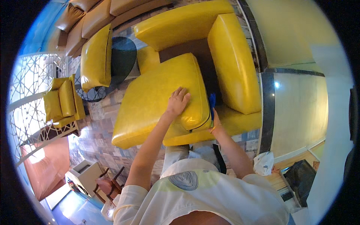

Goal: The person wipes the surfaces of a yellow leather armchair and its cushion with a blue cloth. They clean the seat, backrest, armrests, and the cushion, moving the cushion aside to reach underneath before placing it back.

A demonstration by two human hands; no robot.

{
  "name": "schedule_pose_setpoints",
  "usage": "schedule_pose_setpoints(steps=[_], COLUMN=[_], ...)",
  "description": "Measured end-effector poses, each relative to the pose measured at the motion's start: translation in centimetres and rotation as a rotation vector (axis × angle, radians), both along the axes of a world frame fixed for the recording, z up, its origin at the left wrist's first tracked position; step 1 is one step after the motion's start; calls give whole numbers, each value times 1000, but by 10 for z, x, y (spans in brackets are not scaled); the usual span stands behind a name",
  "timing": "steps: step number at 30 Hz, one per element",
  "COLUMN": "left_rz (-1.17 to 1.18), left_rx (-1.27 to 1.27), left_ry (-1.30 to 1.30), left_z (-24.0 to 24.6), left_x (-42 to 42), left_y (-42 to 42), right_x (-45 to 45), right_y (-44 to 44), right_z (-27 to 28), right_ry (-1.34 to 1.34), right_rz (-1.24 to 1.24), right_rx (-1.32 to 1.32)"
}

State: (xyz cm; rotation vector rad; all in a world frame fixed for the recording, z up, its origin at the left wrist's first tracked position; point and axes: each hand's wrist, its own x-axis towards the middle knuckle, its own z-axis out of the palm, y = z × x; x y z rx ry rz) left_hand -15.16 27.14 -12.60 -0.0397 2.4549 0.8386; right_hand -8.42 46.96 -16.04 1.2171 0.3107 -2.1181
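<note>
My left hand point(178, 102) lies palm down on a loose yellow leather-look seat cushion point(157, 87). The cushion sits askew on a yellow armchair point(185, 26), jutting past its front, and a dark zip runs along its near side. My right hand point(216, 121), with a yellow band at the wrist, is at the cushion's edge and holds a blue cloth point(212, 101) against its side. Part of that cloth and some of the fingers are hidden. Beyond the cushion, the brown seat base point(194, 49) is exposed in front of the yellow back cushion point(233, 64).
Another yellow cushion point(97, 57) rests on a dark oval table point(123, 53). Farther off are a brown sofa point(98, 17) and a second yellow armchair point(63, 101). A wall point(265, 112) borders the armchair at right, with a white bag point(263, 163) on the floor nearby.
</note>
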Motion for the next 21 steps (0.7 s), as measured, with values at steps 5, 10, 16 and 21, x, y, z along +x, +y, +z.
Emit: schedule_pose_setpoints(steps=[5, 10, 16, 21], left_rz=[25, 86, 169, 239], left_rx=[-171, -182, -167, -41], left_ry=[9, 8, 33, 59], left_z=[-6, 4, 15, 40], left_x=[2, 5, 0, -3], left_y=[-1, -5, -20, -54], right_x=[2, -5, -24, -22], right_y=[-8, -9, -14, -34], right_z=[-20, -13, -3, 12], right_ry=[8, 18, 124, 181], right_rz=[-35, -57, 19, 88], right_rx=[-34, -105, -202, -100])
